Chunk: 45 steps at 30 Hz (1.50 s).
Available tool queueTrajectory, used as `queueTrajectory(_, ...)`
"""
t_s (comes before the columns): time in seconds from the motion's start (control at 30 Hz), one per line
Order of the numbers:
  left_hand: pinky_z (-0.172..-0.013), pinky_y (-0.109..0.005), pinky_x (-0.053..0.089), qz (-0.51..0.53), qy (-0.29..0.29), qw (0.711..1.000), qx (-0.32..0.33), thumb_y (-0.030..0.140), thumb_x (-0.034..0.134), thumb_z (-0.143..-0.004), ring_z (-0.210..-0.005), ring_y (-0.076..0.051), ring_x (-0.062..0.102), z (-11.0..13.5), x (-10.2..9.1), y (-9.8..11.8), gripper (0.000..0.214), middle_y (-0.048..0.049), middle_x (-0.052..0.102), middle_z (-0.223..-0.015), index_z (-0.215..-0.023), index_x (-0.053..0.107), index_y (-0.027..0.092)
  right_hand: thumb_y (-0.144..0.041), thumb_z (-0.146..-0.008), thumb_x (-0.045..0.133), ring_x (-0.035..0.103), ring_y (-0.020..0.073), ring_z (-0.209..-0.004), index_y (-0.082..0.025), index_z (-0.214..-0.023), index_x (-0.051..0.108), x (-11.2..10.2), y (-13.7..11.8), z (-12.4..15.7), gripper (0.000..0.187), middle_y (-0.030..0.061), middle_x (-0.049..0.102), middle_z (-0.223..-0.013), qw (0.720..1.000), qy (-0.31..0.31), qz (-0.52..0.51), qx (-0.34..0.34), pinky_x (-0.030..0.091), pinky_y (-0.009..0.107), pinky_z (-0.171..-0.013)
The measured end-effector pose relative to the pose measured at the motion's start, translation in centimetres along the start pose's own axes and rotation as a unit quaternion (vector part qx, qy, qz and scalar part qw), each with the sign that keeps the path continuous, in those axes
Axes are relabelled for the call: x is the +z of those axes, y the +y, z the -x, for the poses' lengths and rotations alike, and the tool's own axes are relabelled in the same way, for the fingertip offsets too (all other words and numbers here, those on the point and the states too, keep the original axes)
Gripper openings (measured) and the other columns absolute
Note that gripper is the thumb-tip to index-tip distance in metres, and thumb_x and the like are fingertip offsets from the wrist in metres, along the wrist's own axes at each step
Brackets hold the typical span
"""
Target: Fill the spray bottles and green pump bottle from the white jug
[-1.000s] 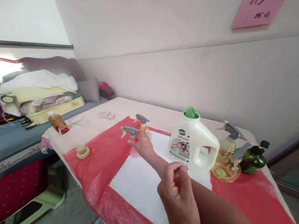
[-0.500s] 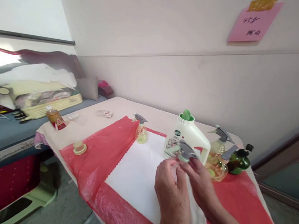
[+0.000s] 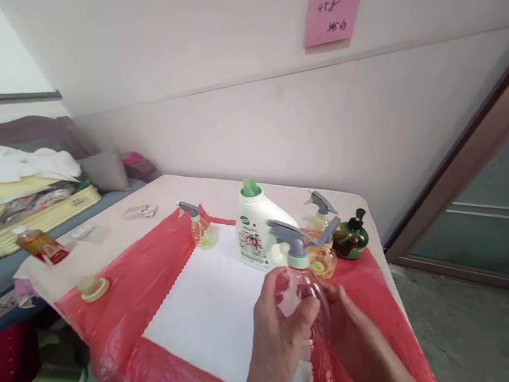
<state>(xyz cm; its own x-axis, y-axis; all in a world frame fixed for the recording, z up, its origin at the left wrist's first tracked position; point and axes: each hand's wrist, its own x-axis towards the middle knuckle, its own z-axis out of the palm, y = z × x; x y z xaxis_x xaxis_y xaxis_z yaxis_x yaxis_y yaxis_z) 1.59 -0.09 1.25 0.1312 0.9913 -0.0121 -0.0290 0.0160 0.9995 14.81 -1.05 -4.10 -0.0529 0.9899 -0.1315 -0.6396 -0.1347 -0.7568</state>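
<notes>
Left hand clasped around a transparent pink, grey-triggered plastic spray bottle; right hand at the bottle's right side, its grip indeterminable.

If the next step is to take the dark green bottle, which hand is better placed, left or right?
Probably the right hand: it is nearer to the dark green bottle, while the left hand grips the pink spray bottle. Whether the right also grips it is unclear.
</notes>
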Motion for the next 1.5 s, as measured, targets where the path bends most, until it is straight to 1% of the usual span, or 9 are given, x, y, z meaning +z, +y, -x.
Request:
queueTrajectory(0.1,-0.091,-0.036,0.047,0.071,0.002,0.997,-0.003,0.049,0.061,-0.086,-0.106,-0.026,0.061,0.3,0.3,0.8,0.05,-0.0099,0.065,-0.119,-0.127,0.054,0.02,-0.066,-0.082,0.06,0.057,0.0295,-0.119,-0.024,-0.117,0.068,0.1,1.2,0.8,0.054,0.009,0.062,-0.131,0.974,-0.079,-0.16,0.139,0.044,0.046,-0.101)
queueTrajectory(0.2,-0.082,-0.033,0.049,0.07,0.036,0.997,0.005,0.052,0.062,-0.084,-0.095,-0.024,0.064,0.6,0.7,0.6,0.051,-0.0084,0.068,-0.109,-0.123,0.057,0.02,-0.06,-0.078,0.07,0.058,0.0275,-0.117,-0.022,-0.113,0.069,0.3,1.7,1.5,0.051,0.0088,0.064,-0.127,0.955,-0.086,-0.233,0.161,0.045,0.042,-0.099)
queueTrajectory(0.43,-0.085,-0.034,0.049,0.197,0.124,0.972,0.012,0.053,0.062,-0.084,-0.094,-0.023,0.066,0.0,-1.5,-1.3,0.042,-0.009,0.07,-0.101,-0.108,0.063,0.018,-0.056,-0.078,0.069,0.067,0.0218,-0.081,-0.015,-0.103,0.069,0.4,2.3,2.1,0.048,0.0094,0.07,-0.09,0.95,-0.058,-0.163,0.261,0.05,0.032,-0.071)
queueTrajectory(0.67,-0.086,-0.035,0.049,0.234,0.177,0.956,-0.023,0.048,0.07,-0.079,-0.087,-0.022,0.068,-0.8,-2.8,-1.7,0.034,-0.0108,0.073,-0.091,-0.083,0.066,0.015,-0.061,-0.07,0.073,0.064,0.0293,-0.1,-0.019,-0.117,0.058,-0.1,3.9,2.3,0.066,0.012,0.065,-0.107,0.99,-0.025,0.12,0.075,0.05,0.04,-0.084)
queueTrajectory(0.83,-0.083,-0.032,0.049,0.208,0.227,0.951,-0.015,0.049,0.068,-0.081,-0.091,-0.021,0.067,-0.9,-2.5,-1.9,0.037,-0.0112,0.073,-0.095,-0.092,0.069,0.014,-0.045,-0.059,0.083,0.047,0.0378,-0.126,-0.022,-0.13,0.049,-0.8,5.0,2.4,0.083,0.0161,0.053,-0.133,0.877,0.059,0.443,-0.178,0.036,0.055,-0.108)
queueTrajectory(0.9,-0.081,-0.032,0.05,0.196,0.245,0.949,-0.009,0.049,0.069,-0.08,-0.09,-0.021,0.067,-1.0,-2.9,-1.9,0.037,-0.0109,0.073,-0.094,-0.091,0.069,0.014,-0.048,-0.062,0.082,0.046,0.0379,-0.127,-0.022,-0.132,0.05,-1.0,4.6,2.4,0.082,0.0161,0.051,-0.135,0.883,0.019,0.432,-0.18,0.037,0.054,-0.108)
queueTrajectory(1.07,-0.078,-0.033,0.05,0.243,0.094,0.965,-0.019,0.045,0.068,-0.08,-0.08,-0.021,0.067,-0.3,-4.0,-0.7,0.03,-0.0095,0.072,-0.084,-0.079,0.064,0.015,-0.065,-0.086,0.053,0.055,0.0317,-0.119,-0.023,-0.121,0.061,-1.4,1.9,1.9,0.055,0.0121,0.061,-0.125,0.978,-0.131,0.155,0.052,0.04,0.049,-0.104)
queueTrajectory(1.27,-0.066,-0.029,0.048,0.204,-0.131,0.966,-0.094,0.043,0.065,-0.084,-0.076,-0.02,0.066,1.4,-2.9,1.0,0.025,-0.0101,0.072,-0.086,-0.085,0.064,0.018,-0.058,-0.069,0.076,0.055,0.0341,-0.118,-0.023,-0.125,0.062,0.7,0.3,3.0,0.067,0.01,0.065,-0.118,0.948,-0.259,-0.002,0.183,0.037,0.048,-0.105)
queueTrajectory(1.5,-0.078,-0.032,0.049,0.102,0.006,0.994,-0.046,0.046,0.061,-0.086,-0.082,-0.021,0.065,0.7,-3.1,-0.7,0.034,-0.0099,0.071,-0.088,-0.086,0.071,0.014,-0.048,-0.068,0.079,0.05,0.0334,-0.122,-0.025,-0.134,0.051,0.9,0.8,1.9,0.076,0.0104,0.057,-0.131,0.946,-0.196,0.251,0.056,0.039,0.047,-0.103)
